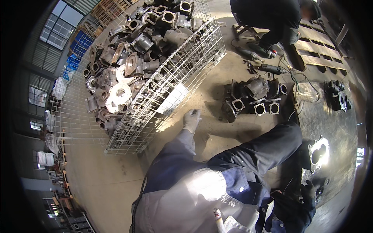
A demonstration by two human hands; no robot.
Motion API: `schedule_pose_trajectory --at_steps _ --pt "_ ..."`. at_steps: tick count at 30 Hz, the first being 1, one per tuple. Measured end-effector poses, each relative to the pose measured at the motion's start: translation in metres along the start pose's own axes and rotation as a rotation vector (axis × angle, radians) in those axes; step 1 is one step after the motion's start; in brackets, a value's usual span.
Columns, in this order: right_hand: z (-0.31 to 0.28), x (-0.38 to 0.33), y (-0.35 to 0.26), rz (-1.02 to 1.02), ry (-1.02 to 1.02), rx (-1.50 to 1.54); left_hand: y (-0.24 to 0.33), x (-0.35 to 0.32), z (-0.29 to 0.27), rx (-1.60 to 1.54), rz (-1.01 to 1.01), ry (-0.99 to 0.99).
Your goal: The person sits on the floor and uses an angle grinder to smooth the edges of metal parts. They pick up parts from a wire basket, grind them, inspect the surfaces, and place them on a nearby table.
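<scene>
Floor (116,171) bore cage (202,54) heaped with castings (136,64) | left hand (192,119) stretched forward, curled narrow, near cage | right hand (308,190) at edge of table (326,120), grip impossible to tell | flange (312,154) lay flat on table, ahead

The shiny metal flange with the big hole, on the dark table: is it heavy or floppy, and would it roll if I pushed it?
The metal flange is probably stiff, as it looks like solid metal. It may feel heavy, though the big hole likely saves some weight. Lying flat on the table, it would probably slide, not roll.
</scene>
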State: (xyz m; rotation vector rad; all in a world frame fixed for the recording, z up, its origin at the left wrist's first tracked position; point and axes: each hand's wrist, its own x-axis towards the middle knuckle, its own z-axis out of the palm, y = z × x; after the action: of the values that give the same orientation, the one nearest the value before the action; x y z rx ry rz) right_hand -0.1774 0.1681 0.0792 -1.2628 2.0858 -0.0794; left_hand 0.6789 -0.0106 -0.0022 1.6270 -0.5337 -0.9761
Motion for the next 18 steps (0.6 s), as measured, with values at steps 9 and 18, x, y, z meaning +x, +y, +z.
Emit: schedule_pose_trajectory --at_steps 9,18 --pt "0.004 0.007 -0.001 0.021 0.069 -0.013 0.105 0.087 -0.061 -0.387 0.420 0.066" --pt "0.001 -0.010 -0.014 0.075 0.107 0.008 0.242 0.107 -0.071 0.716 0.648 0.386"
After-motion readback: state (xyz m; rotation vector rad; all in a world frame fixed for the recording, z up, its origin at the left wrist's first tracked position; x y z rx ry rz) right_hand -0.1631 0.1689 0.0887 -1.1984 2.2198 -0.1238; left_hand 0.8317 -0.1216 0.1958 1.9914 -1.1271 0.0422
